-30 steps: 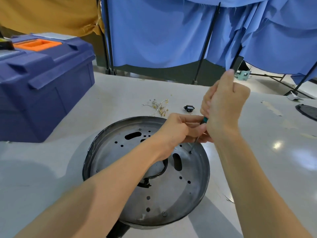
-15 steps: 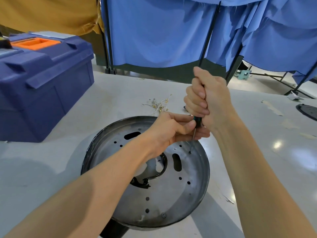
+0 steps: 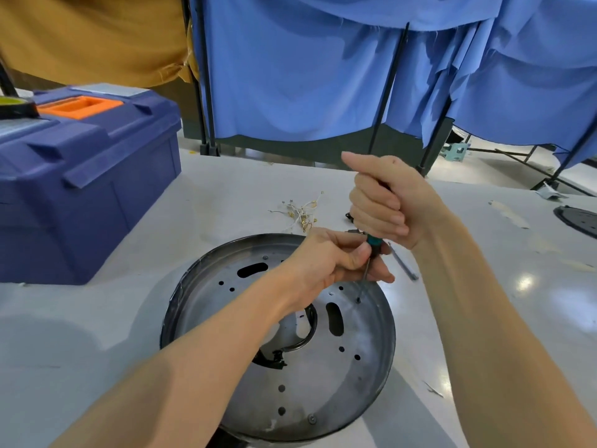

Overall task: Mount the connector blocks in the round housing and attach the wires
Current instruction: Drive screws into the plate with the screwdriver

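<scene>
The housing [image 3: 326, 383] lies flat on the near middle of the bench [image 3: 97, 334], a shallow grey metal pan with round holes and two oblong slots. The right hand [image 3: 387, 202] is fisted round the handle of a screwdriver [image 3: 374, 242], held nearly upright over the far right part of the pan. The left hand [image 3: 329, 260] pinches its thin shaft between thumb and fingers, just below the teal collar. The tip sits at a small hole near the pan's far right rim. The two hands are close together, one above the other.

The left forearm crosses the pan from near left and covers much of its middle. Below the arm a black curved cable [image 3: 308, 334] shows at the central opening; what it joins cannot be told.

Beyond the pan, on the far side, the wires [image 3: 302, 213] lie in a loose tangle with brass ends, apart from the rim. A small black part [image 3: 348, 216] is mostly hidden behind the right hand, so what it is cannot be told. A thin grey strip [image 3: 403, 265] lies on the bench just right of the left hand's fingers.

A blue toolbox [image 3: 80, 182] with an orange inset on its lid stands at the far left, well apart from the pan. A dark disc [image 3: 578, 219] lies at the far right edge. Blue curtains [image 3: 290, 76] on black poles hang behind the bench, with a mustard cloth [image 3: 97, 37] to their left.
</scene>
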The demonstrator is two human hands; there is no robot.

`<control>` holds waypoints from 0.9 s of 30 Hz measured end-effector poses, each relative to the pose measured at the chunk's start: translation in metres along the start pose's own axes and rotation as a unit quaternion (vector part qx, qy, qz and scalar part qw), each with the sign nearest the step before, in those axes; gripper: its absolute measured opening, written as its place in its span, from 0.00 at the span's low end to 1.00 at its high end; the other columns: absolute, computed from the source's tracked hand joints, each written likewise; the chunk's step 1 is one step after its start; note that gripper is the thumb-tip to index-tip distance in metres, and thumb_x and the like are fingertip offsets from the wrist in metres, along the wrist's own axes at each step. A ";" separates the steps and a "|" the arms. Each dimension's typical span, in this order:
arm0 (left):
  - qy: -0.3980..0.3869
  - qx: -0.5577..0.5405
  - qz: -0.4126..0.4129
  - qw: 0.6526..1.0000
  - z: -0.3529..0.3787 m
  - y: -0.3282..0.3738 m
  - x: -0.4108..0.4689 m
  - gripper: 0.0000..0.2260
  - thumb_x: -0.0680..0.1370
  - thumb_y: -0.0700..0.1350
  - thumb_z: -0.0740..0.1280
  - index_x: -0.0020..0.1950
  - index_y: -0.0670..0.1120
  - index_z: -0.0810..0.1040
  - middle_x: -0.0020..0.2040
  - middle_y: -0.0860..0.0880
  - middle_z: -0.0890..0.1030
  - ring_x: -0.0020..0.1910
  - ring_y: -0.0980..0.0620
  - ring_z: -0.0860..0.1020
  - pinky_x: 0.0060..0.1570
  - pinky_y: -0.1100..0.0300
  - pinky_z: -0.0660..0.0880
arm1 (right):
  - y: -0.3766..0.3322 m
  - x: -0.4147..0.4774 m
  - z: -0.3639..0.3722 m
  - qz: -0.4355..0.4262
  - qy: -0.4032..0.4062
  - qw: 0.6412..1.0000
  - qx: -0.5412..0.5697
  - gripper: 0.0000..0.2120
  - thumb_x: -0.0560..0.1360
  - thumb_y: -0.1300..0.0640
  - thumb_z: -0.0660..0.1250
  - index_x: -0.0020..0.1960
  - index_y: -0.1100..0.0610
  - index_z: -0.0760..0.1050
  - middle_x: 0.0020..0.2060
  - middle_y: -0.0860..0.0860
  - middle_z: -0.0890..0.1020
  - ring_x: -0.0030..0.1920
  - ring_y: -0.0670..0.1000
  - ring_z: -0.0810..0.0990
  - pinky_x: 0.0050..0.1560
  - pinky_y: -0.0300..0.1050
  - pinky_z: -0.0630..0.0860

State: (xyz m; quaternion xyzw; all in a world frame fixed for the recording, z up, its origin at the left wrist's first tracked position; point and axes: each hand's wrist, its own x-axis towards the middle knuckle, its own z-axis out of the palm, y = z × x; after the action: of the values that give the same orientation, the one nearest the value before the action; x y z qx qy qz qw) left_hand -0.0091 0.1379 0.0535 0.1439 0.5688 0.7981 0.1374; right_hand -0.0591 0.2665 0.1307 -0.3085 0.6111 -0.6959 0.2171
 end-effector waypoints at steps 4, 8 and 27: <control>0.015 -0.008 0.008 1.000 -0.004 -0.001 -0.001 0.08 0.79 0.34 0.62 0.52 0.35 0.81 0.46 0.37 0.84 0.48 0.41 0.84 0.51 0.56 0.80 | 0.012 0.005 0.015 -0.049 0.136 0.990 -0.006 0.30 0.81 0.58 0.58 0.20 0.56 0.60 0.14 0.49 0.58 0.15 0.47 0.54 0.22 0.30 0.53; 0.045 -0.015 0.015 0.999 0.000 0.000 0.001 0.08 0.76 0.32 0.66 0.52 0.38 0.82 0.45 0.40 0.85 0.44 0.43 0.84 0.47 0.57 0.81 | 0.021 0.008 0.028 -0.145 0.352 0.922 -0.071 0.28 0.81 0.60 0.54 0.22 0.63 0.60 0.16 0.52 0.60 0.16 0.50 0.56 0.21 0.33 0.55; 0.015 -0.046 0.000 0.999 -0.001 -0.003 0.002 0.08 0.77 0.33 0.66 0.54 0.36 0.81 0.45 0.38 0.85 0.46 0.41 0.84 0.49 0.56 0.81 | 0.017 -0.008 0.022 -0.146 0.288 0.946 -0.005 0.31 0.84 0.54 0.55 0.21 0.56 0.60 0.15 0.50 0.59 0.15 0.48 0.55 0.22 0.31 0.54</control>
State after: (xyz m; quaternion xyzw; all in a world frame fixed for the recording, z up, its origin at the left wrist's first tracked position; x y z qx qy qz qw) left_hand -0.0115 0.1391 0.0502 0.1253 0.5335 0.8256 0.1347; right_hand -0.0398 0.2537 0.1138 -0.1819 0.5996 -0.7758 -0.0737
